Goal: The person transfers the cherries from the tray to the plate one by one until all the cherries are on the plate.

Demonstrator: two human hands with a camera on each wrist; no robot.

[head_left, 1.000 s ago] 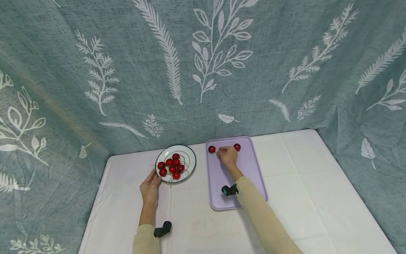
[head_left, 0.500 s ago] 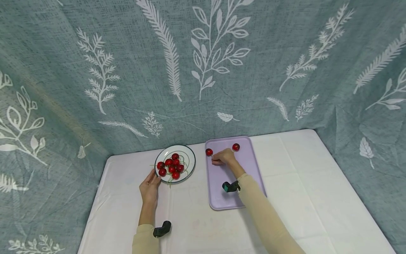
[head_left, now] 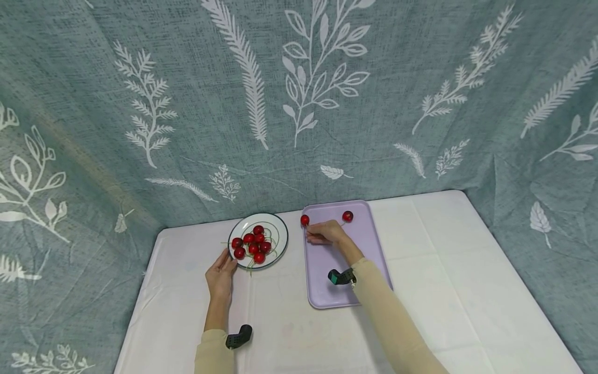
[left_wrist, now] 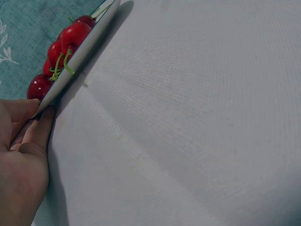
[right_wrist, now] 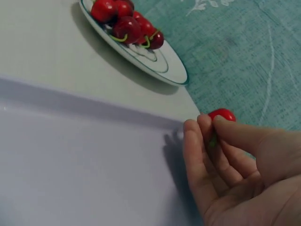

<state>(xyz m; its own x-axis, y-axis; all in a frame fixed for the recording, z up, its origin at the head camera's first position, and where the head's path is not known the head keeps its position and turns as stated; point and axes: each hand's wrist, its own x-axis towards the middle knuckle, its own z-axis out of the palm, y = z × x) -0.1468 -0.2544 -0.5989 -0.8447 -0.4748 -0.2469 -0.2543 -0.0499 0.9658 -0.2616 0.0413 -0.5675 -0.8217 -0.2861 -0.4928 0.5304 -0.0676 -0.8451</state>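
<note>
My left hand (head_left: 220, 278) holds the near-left rim of a white plate (head_left: 281, 234) with a dark edge. In the left wrist view, the thumb lies at the top of the rim and fingers reach underneath it. Several red cherries (head_left: 254, 249) with green stems are heaped on the plate. Over the far left part of a lilac tray (head_left: 320, 291), my right hand (head_left: 329, 234) pinches a red cherry (head_left: 304, 220). The right wrist view shows that cherry (right_wrist: 223, 114) at the thumb and fingertips, its green stem (right_wrist: 213, 140) running down between the fingers.
Another cherry (head_left: 348, 216) lies near the tray's far edge, right of my right hand. A white cloth (head_left: 434, 259) covers the table. Behind it hangs a green-blue curtain (head_left: 196, 130) with white leaf prints. Black wrist cameras (head_left: 239, 336) sit at both sleeves.
My right hand has moved left and slightly nearer across the tray. The cherry at its fingertips has shifted left, to the tray's far left corner. My left hand keeps holding the plate.
</note>
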